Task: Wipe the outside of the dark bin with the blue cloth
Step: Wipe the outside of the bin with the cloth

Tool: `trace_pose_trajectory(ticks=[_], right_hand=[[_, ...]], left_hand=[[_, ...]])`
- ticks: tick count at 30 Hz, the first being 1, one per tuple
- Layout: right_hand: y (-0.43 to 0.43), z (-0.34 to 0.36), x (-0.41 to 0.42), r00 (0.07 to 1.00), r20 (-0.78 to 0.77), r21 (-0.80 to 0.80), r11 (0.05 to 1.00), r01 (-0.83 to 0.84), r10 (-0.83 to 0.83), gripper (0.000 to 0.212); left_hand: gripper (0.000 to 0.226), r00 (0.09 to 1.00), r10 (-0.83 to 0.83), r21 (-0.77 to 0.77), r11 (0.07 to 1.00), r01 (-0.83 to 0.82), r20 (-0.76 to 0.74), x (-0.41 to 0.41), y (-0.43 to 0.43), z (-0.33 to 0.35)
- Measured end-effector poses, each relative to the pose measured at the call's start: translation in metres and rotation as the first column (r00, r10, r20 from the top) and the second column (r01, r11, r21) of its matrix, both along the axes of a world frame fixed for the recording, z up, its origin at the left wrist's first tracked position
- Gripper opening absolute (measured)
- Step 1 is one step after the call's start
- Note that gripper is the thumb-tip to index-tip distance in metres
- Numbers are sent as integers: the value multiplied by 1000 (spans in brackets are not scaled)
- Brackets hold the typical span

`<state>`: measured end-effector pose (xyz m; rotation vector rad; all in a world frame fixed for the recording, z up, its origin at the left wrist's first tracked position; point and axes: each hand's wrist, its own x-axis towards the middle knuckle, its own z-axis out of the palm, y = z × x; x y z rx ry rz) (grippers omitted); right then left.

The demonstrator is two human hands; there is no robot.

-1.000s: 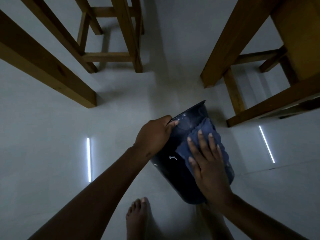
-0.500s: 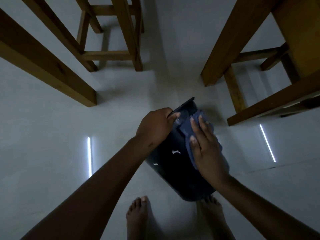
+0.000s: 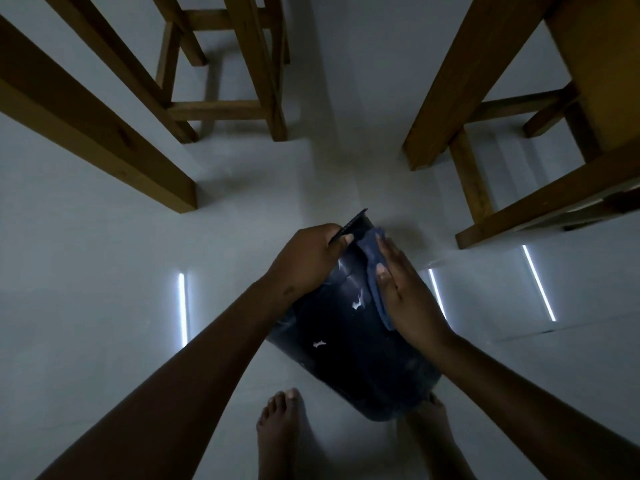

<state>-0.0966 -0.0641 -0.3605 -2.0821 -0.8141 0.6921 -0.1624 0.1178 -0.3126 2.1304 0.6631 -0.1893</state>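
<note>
The dark bin (image 3: 349, 344) is held tilted in the air, its rim pointing away from me and its base near my feet. My left hand (image 3: 308, 259) grips the rim at the top left. My right hand (image 3: 407, 294) lies flat on the bin's right side and presses the blue cloth (image 3: 372, 268) against the wall. Only a strip of the cloth shows beside and above my fingers. Small bright reflections dot the bin's glossy side.
Wooden furniture legs stand on the pale floor: a thick one at left (image 3: 104, 133), a stool frame behind it (image 3: 221, 109), and a bench frame at right (image 3: 485, 133). My bare feet (image 3: 280, 431) are below the bin.
The bin has turned so its opening is now almost hidden. My right hand with the cloth has slid up and round to the bin's right side. My left hand keeps its grip on the rim.
</note>
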Motion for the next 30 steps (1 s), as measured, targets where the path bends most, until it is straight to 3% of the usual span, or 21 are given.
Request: trace_pose_trajectory(ticks=[2,4,7,11,13,14,16,19,21,24,26,28,30], right_hand=[[-11,4,-13,999,35,-70,997,15,-13,52],[-22,10,-39,976,198,-156,986,-60,91,55],[-16,7,-38,936,303,-161,978,-133,177,53],[0,-6,5,1000,-3,-23,1000,13,-13,53],[-9,-6,8,996,-83,-30,999,37,-39,52],[-15,-4,0,998,-53,-63,998,29,-32,52],[-24,4,-29,986,163,-175,984,-18,47,54],[-27,10,-48,877,427,-268,957,-112,222,55],[-19,9,-27,899,399,-245,965,-87,183,54],[-20,12,-8,981,194,-196,980,43,-5,56],[-31,12,-30,951,302,-257,966,13,68,55],[-36,10,-48,888,395,-289,950,-122,234,56],[-24,6,-37,858,435,-265,950,-168,273,56]], left_hand=[[33,1000,-6,26,1000,6,-1,-2,0,0],[33,1000,8,28,1000,-8,-4,-4,1,-3],[32,1000,13,38,999,-13,-3,1,0,-3],[21,999,-29,-109,994,26,-34,-9,2,9],[20,997,-64,-126,990,58,-44,-28,2,12],[20,998,-62,-83,995,59,-31,-34,2,12],[20,1000,-23,-3,1000,23,11,-33,1,7],[24,999,-5,18,1000,4,32,-9,-2,2],[26,1000,8,24,1000,-8,20,4,-5,1],[27,1000,15,36,999,-16,14,12,-7,1],[28,1000,15,37,999,-16,7,9,-6,0],[29,1000,14,44,999,-15,13,4,-5,-4],[29,1000,13,53,998,-15,23,2,-4,-6]])
